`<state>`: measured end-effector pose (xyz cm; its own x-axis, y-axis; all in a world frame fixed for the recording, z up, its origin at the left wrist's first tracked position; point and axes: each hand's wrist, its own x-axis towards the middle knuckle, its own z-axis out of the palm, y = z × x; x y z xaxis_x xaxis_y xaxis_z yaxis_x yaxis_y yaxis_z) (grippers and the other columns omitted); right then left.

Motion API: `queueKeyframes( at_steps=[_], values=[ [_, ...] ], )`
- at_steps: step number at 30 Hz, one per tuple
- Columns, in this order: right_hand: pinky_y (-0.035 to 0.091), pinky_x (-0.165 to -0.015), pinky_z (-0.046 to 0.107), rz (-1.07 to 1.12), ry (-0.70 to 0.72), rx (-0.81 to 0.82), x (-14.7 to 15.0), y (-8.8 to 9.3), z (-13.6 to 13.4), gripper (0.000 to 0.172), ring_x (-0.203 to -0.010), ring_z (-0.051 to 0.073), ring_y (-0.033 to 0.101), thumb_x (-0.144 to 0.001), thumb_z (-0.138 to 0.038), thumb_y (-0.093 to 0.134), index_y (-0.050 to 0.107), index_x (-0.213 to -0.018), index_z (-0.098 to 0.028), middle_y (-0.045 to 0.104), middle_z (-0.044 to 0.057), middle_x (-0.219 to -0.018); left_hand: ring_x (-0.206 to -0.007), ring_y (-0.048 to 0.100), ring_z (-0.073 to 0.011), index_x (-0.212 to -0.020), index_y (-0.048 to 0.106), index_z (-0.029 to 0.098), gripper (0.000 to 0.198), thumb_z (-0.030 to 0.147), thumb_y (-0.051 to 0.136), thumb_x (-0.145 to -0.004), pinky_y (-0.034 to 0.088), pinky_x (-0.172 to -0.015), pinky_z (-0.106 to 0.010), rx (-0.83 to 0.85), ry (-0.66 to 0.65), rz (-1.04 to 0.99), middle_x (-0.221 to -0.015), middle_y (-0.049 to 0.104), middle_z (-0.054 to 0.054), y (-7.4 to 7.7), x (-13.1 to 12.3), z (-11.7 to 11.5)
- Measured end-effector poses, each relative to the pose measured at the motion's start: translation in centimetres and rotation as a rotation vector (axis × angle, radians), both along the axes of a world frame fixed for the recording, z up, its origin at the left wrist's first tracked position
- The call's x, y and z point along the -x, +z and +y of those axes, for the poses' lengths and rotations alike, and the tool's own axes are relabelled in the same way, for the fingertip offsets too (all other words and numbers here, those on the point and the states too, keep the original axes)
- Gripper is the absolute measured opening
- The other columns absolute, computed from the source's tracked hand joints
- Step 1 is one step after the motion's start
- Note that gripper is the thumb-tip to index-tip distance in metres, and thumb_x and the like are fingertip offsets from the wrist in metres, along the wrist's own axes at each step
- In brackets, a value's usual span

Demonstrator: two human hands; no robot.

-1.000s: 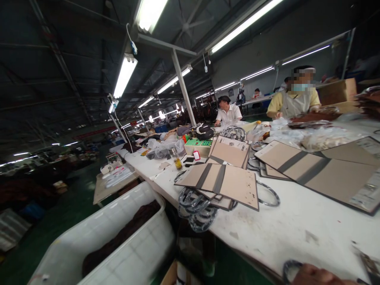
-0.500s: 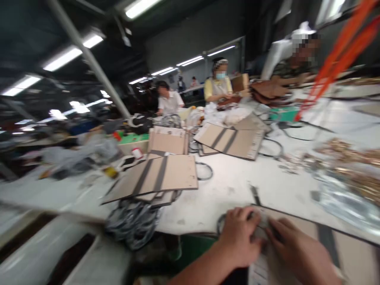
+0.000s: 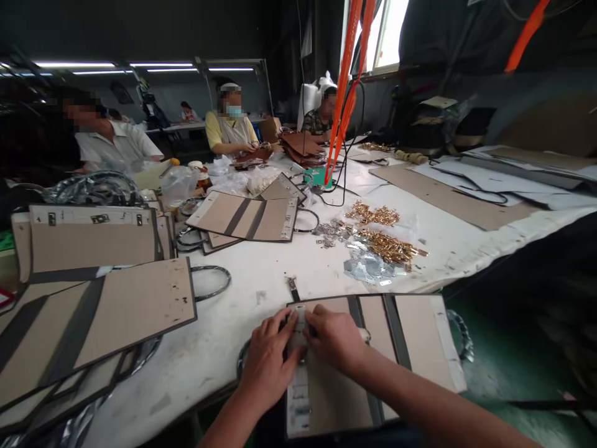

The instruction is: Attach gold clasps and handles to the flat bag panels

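Note:
A flat tan bag panel with dark strips lies at the near edge of the white table. Both hands press on its pale left border. My left hand rests on that edge with its fingers curled toward a small fitting. My right hand meets it from the right, fingertips pinched at the same spot. What sits between the fingertips is too small to make out. A dark handle loop sticks out at the panel's right end.
More tan panels with handle loops are stacked at left, another panel farther back. Gold fittings and silver pieces lie mid-table. Orange straps hang above. Three people sit along the far side.
The view has swung right and down from the hall to the table. My hands have come into view and settled on the near panel's left edge.

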<state>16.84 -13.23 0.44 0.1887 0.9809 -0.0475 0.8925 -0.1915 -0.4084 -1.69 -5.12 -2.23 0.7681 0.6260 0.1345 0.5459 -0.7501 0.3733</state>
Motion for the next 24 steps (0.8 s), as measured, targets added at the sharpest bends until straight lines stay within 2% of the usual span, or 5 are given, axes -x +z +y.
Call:
queueKeyframes(
  at_steps=[5,8,11,15,24],
  values=[
    [0.036,-0.071,0.026,0.014,-0.166,-0.030,-6.7,1.3,-1.1,0.024,-0.090,0.015,0.068,-0.099,-0.039,0.055,0.078,-0.101,-0.029,0.075,-0.001,-0.104,-0.141,0.048,-0.0319,-0.153,0.056,0.026,0.059,0.033,0.065,-0.095,0.047,-0.114,-0.051,-0.023,0.008,-0.081,-0.163,0.043,-0.008,-1.2,0.3,0.4],
    [0.035,-0.072,0.027,-0.119,-0.398,0.063,-12.4,1.4,-2.2,0.026,-0.098,0.019,0.067,-0.097,-0.042,0.057,0.079,-0.104,-0.030,0.076,0.000,-0.110,-0.139,0.050,-0.0322,-0.152,0.057,0.028,0.059,0.031,0.067,-0.093,0.048,-0.113,-0.052,-0.016,0.015,-0.103,-0.163,0.043,-0.007,-1.6,0.3,0.5],
    [0.032,-0.068,0.029,-0.158,-0.514,0.144,-16.1,0.9,-2.8,0.028,-0.095,0.024,0.067,-0.094,-0.044,0.058,0.080,-0.104,-0.030,0.076,0.003,-0.111,-0.137,0.051,-0.0317,-0.150,0.059,0.030,0.061,0.030,0.070,-0.091,0.048,-0.113,-0.052,0.007,0.026,-0.122,-0.159,0.047,-0.007,-1.6,0.2,0.6],
    [0.032,-0.066,0.030,-0.156,-0.570,0.177,-17.2,0.2,-2.7,0.029,-0.092,0.024,0.066,-0.092,-0.047,0.058,0.080,-0.103,-0.032,0.076,0.003,-0.107,-0.134,0.052,-0.0302,-0.149,0.059,0.031,0.062,0.027,0.072,-0.088,0.047,-0.113,-0.052,0.049,0.039,-0.143,-0.151,0.053,-0.007,-1.4,0.0,0.6],
    [0.041,-0.072,0.028,-0.078,-0.531,0.166,-18.4,-0.5,-2.7,0.032,-0.093,0.022,0.068,-0.088,-0.051,0.064,0.079,-0.103,-0.026,0.076,0.004,-0.100,-0.129,0.053,-0.0287,-0.148,0.060,0.029,0.067,0.026,0.079,-0.083,0.047,-0.111,-0.048,0.116,0.072,-0.140,-0.141,0.058,-0.008,-0.7,0.2,-0.2]
  ],
)
